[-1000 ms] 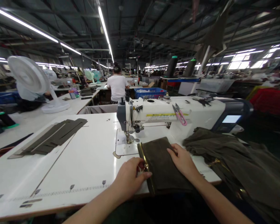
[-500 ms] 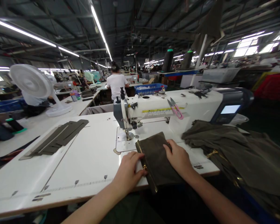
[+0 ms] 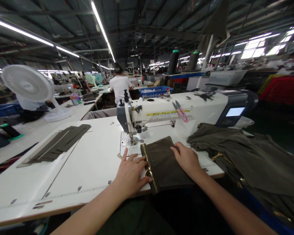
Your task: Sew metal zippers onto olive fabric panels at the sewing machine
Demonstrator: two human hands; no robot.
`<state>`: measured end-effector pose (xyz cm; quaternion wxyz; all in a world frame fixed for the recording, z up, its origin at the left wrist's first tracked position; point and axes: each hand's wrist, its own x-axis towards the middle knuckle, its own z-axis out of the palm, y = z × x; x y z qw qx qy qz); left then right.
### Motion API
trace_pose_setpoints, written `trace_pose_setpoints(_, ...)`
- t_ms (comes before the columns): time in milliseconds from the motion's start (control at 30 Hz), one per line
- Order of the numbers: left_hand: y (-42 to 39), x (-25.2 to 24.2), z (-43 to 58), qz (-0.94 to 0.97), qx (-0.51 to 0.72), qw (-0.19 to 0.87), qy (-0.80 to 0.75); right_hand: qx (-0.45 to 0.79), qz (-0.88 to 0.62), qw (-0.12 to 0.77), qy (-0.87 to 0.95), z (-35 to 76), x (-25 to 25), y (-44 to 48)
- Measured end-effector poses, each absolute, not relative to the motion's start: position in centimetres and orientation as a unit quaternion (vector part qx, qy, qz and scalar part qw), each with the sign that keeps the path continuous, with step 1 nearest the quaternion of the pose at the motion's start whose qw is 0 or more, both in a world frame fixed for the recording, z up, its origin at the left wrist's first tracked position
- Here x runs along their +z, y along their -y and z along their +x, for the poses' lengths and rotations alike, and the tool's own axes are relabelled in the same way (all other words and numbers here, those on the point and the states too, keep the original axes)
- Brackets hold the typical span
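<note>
Fabric point(image 3: 165, 161), a dark olive piece with a gold zipper point(image 3: 148, 166) along its near-left edge, lies flat under both our hands, just short of the sewing machine's needle point(image 3: 131, 138). We judge the step in hand to be lining the piece up for stitching; the next move would call for sliding the zipper edge forward and under the presser foot, keeping it straight.

Our left hand point(image 3: 131, 173) lies palm down with fingers spread, the fingertips pressing on the zipper edge and the index finger pointing towards the needle; it grips nothing. Our right hand point(image 3: 186, 158) rests flat and open on the cloth's far-right part, holding it down by pressure alone. Both forearms reach in from below, roughly level.

Beyond the right hand sits a heap of the same olive cloth point(image 3: 235, 153). Pink snips point(image 3: 180, 111) lie on the machine's arm, ahead of the hands. Far to the left of the left hand lie dark strips point(image 3: 58, 143), possibly cut bands, and beyond them a white fan point(image 3: 26, 83).
</note>
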<state>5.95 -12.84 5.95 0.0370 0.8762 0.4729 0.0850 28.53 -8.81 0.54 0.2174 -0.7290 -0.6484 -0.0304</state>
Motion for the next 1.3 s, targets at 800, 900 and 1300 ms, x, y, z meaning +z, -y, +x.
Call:
trace_pose_setpoints(800,10.2,5.2,2.2,0.881,0.030,0.045,-0.469,0.023,-0.507,0.159,0.847,21.8,-0.5,8.6)
trace_pose_setpoints(900,9.5,4.9,2.2,0.886,0.022,0.050,-0.460,0.003,-0.568,0.137,0.811,24.0,-0.9,7.8)
trace_pose_setpoints(1300,13.2,5.0,2.0,0.887,0.095,0.119,-0.435,0.015,-0.437,0.164,0.884,19.9,0.4,8.7)
